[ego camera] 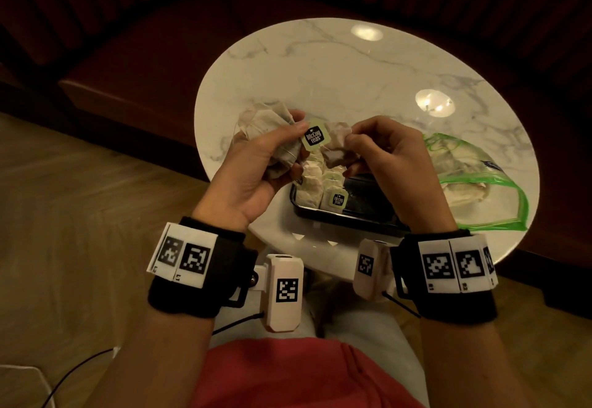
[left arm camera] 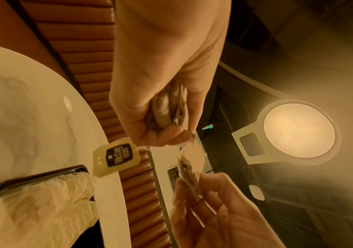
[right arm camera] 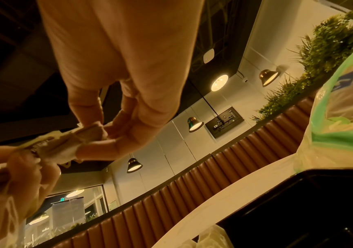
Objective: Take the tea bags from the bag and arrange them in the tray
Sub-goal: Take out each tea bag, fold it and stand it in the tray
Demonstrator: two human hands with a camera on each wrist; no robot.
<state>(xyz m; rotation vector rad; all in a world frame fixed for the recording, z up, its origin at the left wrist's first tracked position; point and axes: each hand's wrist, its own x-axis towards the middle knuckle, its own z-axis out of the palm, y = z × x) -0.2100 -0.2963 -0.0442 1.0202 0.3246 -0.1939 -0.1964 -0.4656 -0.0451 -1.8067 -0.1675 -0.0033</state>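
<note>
a black tray (ego camera: pixel 346 220) is seen nearest, on the near edge of the round marble table (ego camera: pixel 336 64), with a row of tea bags (ego camera: pixel 312 185) laid in its left end. above it, a bunch of tea bags (ego camera: pixel 272 119) is gripped in the curled left hand (ego camera: pixel 256 164), and one tea bag (ego camera: pixel 336 145) is pinched by the right hand (ego camera: pixel 390 154); a green paper tag (ego camera: pixel 316 137) hangs between the hands, possibly tangled by its string. farther right, a clear green-edged bag (ego camera: pixel 480 183) lies on the table, more tea bags inside.
</note>
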